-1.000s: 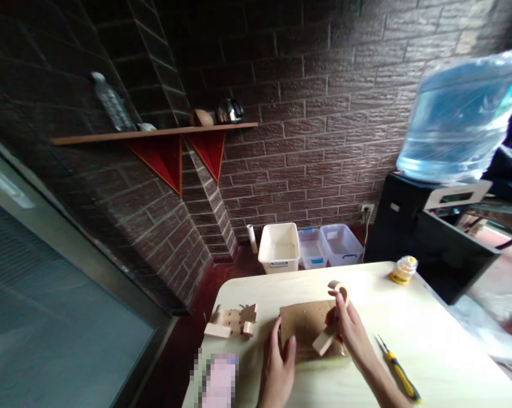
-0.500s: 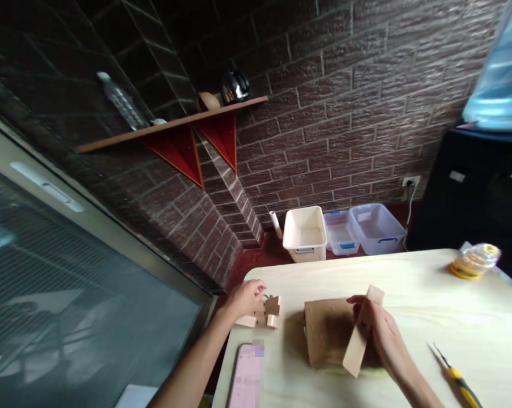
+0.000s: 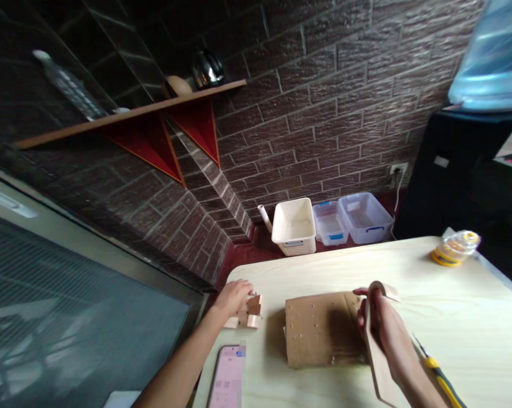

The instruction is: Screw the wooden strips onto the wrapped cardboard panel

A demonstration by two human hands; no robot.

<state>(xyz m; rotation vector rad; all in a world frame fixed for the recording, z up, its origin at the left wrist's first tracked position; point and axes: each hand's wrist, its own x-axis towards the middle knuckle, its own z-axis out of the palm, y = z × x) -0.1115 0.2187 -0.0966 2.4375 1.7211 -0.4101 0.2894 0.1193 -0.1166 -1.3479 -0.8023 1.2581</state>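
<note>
My right hand (image 3: 389, 331) is closed around a tan, leather-like strip (image 3: 378, 368), which bends over at its upper end and hangs down past the palm. That strip is over the right edge of a brown cardboard block (image 3: 309, 331) dotted with small holes. On the table's left side, my left hand (image 3: 234, 297) reaches down with bent fingers to a cluster of short tan pieces (image 3: 252, 321), some of them curled. Its fingertips are partly hidden, so what they pinch does not show clearly.
A phone (image 3: 225, 377) lies on the pale table (image 3: 417, 272) near my left forearm. Right of my right hand is a yellow-and-black handled tool with a thin metal shaft (image 3: 440, 377). A plastic-wrapped yellow item (image 3: 455, 247) stands at the far right. Bins (image 3: 294, 226) sit beyond the table.
The strip in my right hand has turned and now curls at the top, uncovering more of the cardboard. My left hand has lowered onto the small pieces. The whole view has shifted.
</note>
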